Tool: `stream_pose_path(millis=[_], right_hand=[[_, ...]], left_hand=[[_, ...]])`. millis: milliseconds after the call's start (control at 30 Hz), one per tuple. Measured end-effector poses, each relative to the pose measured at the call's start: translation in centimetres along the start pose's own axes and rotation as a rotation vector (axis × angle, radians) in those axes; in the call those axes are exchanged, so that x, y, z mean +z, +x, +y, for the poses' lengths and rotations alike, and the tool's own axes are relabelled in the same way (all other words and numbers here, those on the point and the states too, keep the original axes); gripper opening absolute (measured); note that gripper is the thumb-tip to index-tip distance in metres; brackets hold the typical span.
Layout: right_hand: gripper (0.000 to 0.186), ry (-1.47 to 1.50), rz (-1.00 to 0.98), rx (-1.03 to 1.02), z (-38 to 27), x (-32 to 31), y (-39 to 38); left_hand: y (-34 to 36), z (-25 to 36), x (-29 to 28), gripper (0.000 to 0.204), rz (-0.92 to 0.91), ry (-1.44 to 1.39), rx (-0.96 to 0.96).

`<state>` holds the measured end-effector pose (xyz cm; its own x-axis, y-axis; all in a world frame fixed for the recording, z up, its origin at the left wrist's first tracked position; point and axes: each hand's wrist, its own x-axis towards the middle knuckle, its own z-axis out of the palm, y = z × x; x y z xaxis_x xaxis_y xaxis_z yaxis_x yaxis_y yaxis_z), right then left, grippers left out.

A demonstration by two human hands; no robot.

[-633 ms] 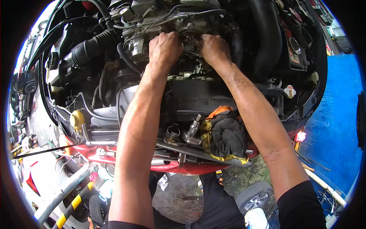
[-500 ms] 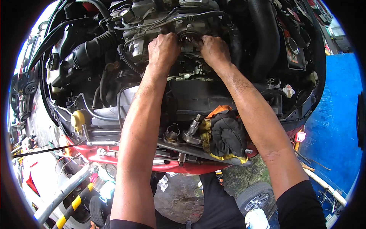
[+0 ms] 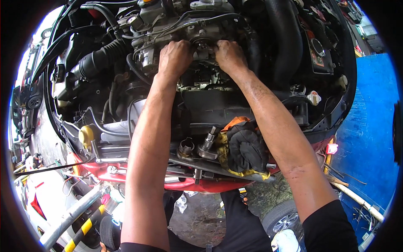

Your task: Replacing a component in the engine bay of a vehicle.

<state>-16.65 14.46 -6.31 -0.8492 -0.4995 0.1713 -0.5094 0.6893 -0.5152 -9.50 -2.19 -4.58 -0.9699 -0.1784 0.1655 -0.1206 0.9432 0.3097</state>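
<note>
The round metal engine part sits deep in the engine bay, near its far edge, grey and greasy between black hoses, and it looks heavy, stiff and slippery, best held by its two sides. The left hand and the right hand press on either side of it, fingers curled closed against it. Nearer, on the front edge, lie a socket and a black rag.

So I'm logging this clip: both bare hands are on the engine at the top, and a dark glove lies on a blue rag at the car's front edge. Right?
Not quite: the rag under the dark glove is yellow and orange, not blue, as the head view shows. The left hand and right hand are indeed bare on the engine.
</note>
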Motion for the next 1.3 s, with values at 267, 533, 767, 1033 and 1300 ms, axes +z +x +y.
stream_pose_path(millis=[267, 533, 767, 1033, 1300], right_hand=[[0.028, 0.003, -0.156, -0.118, 0.9, -0.6, 0.9], [0.052, 0.287, -0.126, 0.097, 1.0, -0.7, 0.9], [0.048, 0.319, -0.068, 0.161, 0.3, -0.9, 0.7], [0.033, 0.187, -0.074, 0.091, 2.0, 0.5, 0.9], [0.020, 0.084, 0.043, 0.074, 0.9, 0.8, -0.3]], left_hand=[[0.2, 0.3, -0.7, 0.039, -0.043, -0.262, -0.200], [0.1, 0.0, 0.3, 0.038, 0.000, -0.292, -0.221], [0.5, 1.3, -0.9, 0.030, -0.040, -0.325, -0.293], [0.5, -0.5, 0.2, 0.038, -0.037, -0.337, -0.154], [0.3, 0.8, 0.4, 0.021, -0.010, -0.249, -0.118]])
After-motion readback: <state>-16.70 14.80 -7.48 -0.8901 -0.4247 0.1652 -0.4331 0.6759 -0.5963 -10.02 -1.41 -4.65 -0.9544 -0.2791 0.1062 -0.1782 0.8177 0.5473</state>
